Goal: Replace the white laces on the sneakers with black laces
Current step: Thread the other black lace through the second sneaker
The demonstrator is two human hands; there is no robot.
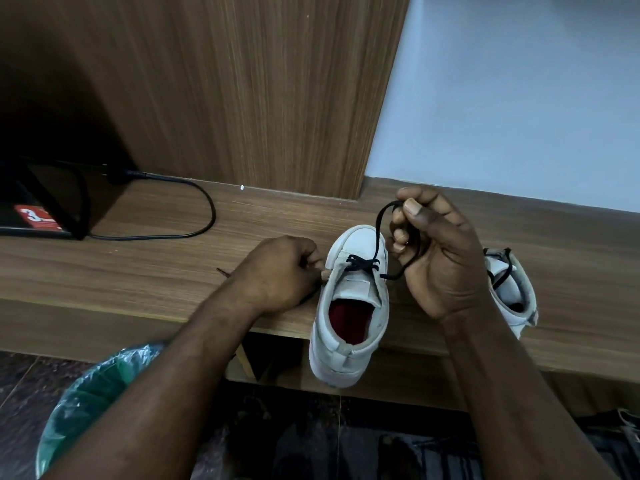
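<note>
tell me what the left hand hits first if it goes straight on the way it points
Most likely the side of the near sneaker: the left hand, pinching lace, points right with its knuckles almost at it. Depth is unclear.

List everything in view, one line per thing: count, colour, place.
middle sneaker: 1, white with a red insole, on the shelf, heel overhanging its edge
second sneaker: 1, white, on the shelf, partly behind the right hand
black lace: 2, black, one crossed through the middle sneaker's front eyelets, one in the second sneaker
cable: 1, black, looping on the shelf at left
box with sticker: 1, black and red, far left
bin: 1, green liner, on the floor, bottom left
left hand: curled beside the middle sneaker, pinching a lace end
right hand: raised, gripping the lace
</note>
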